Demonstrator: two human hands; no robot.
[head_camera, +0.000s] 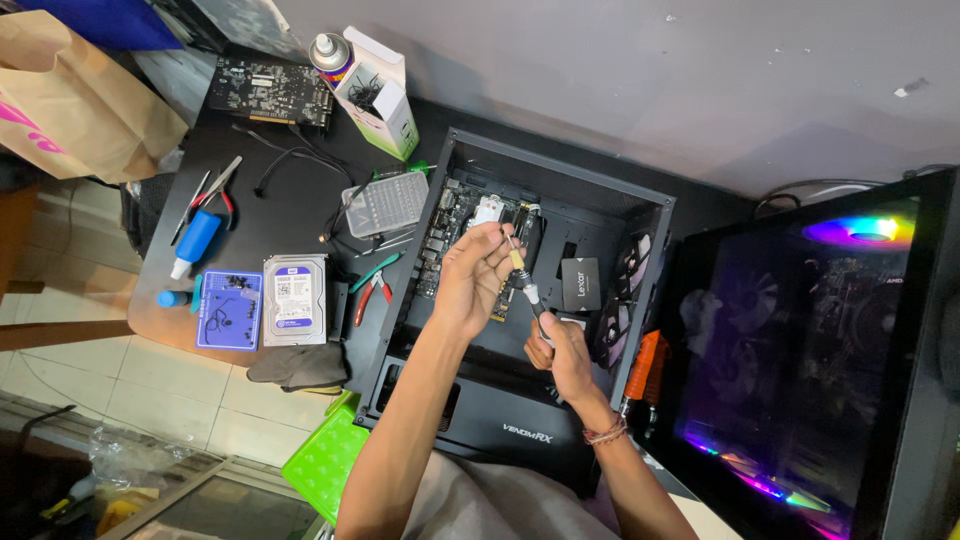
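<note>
- Above the open black computer case (640, 215), the screwdriver (524, 284) is held tilted over the motherboard.
- My left hand (472, 278) pinches its upper tip with closed fingers.
- My right hand (560, 352) is clenched around its handle.
- Left of the case: hard drive (295, 298), pliers (374, 290).

Your left hand (470, 280) covers part of the motherboard (455, 225) in the open black case (560, 300), and your right hand (558, 352) hides the handle of the screwdriver (522, 278), whose tip is too small to make out. The brown paper bag (70, 90) at far left and the lit computer (830, 360) at right are cut off by the picture's edges. The small parts on the blue mat (228, 310) are too tiny to tell apart.
</note>
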